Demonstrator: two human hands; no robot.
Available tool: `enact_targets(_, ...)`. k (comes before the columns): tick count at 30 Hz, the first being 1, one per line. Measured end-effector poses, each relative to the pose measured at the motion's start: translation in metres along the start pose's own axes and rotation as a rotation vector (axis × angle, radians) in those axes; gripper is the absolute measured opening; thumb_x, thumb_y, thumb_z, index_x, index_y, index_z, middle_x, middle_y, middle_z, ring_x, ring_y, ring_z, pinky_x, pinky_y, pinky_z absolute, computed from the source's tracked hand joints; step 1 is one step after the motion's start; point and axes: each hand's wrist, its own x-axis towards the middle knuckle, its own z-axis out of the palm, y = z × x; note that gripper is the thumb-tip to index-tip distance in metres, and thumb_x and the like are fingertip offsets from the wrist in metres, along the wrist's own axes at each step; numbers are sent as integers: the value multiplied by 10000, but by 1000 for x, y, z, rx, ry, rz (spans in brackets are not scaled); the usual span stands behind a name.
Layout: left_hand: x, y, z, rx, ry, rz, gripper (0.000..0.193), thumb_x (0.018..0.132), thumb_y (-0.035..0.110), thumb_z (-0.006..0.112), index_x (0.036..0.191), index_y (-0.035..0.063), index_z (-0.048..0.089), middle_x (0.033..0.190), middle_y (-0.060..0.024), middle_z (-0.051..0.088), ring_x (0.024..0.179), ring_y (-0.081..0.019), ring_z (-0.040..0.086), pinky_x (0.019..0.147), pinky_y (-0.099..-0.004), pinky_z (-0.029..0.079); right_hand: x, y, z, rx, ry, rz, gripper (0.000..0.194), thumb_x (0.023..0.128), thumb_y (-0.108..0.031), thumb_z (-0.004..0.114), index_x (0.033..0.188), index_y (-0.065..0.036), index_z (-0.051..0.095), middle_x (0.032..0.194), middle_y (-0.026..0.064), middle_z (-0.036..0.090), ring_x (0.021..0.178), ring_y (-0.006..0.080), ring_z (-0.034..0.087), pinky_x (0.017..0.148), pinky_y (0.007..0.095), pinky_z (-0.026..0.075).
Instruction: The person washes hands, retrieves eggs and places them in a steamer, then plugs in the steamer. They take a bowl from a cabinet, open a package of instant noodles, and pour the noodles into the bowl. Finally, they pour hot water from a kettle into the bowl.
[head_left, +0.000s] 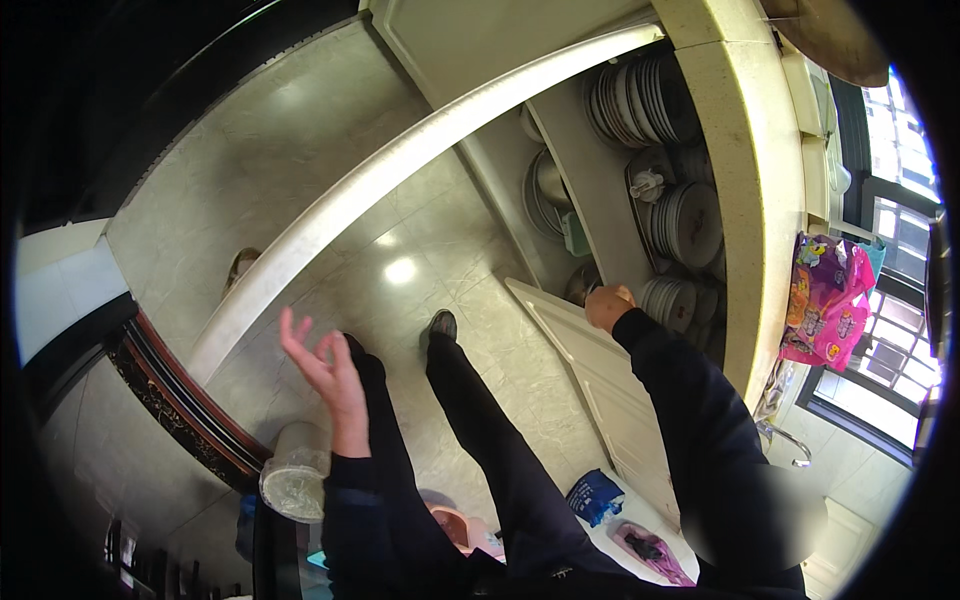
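Note:
My right hand (609, 306) reaches into an open base cabinet, its fingers curled beside a round metal vessel (580, 283) on the lower level. The fingertips are hidden, so I cannot tell whether they grip its rim. Close by stand several plates on edge (667, 302), and a second group of patterned plates (686, 225) sits farther along the shelf. At the far end is a row of large plates (622, 105). A metal bowl (553, 180) and a pale green box (576, 234) lie below the shelf. My left hand (330, 375) hangs over the floor, fingers apart, holding nothing.
A long white bar or panel edge (420, 161) crosses the view in front of me. The cabinet door (592, 367) stands open beside my leg. A lined bin (294, 476) is at left. Pink bags (829, 300) rest near the stone countertop (739, 165).

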Motion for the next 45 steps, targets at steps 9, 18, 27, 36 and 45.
enact_targets(9, -109, -125, 49, 239, -361, -68, 729, 766, -98, 576, 1432, 66, 326, 1445, -172, 332, 1117, -287, 492, 758, -320, 519, 12, -9, -39, 159, -429, -280, 632, 932, -579, 489, 839, 1, 724, 803, 161, 703, 757, 301, 685, 728, 440, 548)
enact_targets(18, -69, -122, 110, 151, -398, -15, 719, 768, -98, 581, 1424, 69, 341, 1460, -169, 322, 1112, -277, 507, 779, -321, 524, 40, -58, -3, 437, -1263, -376, 891, 934, -726, 321, 966, 89, 677, 998, 233, 705, 842, 274, 704, 701, 388, 571)
enact_targets(27, -67, -117, 140, 134, -487, 18, 729, 766, -105, 568, 1431, 93, 346, 1468, -181, 318, 1117, -285, 516, 773, -321, 519, 67, -61, 42, 1401, -215, -110, 561, 996, -419, 444, 786, 43, 680, 695, 126, 691, 587, 210, 672, 565, 308, 553)
enact_targets(36, -63, -122, 157, 107, -528, 79, 737, 760, -97, 582, 1429, 83, 332, 1450, -190, 334, 1117, -297, 513, 778, -339, 503, 70, -32, 33, 1574, 220, 15, 525, 1010, -391, 463, 780, 33, 671, 668, 87, 653, 595, 146, 621, 562, 293, 513)
enact_targets(45, -29, -111, 196, 95, -574, 80, 732, 772, -92, 610, 1427, 73, 327, 1320, -177, 421, 1095, -297, 526, 794, -357, 512, 88, -14, 27, 1707, 412, 24, 591, 1019, -489, 436, 822, 23, 657, 666, 91, 623, 635, 159, 609, 628, 299, 524)
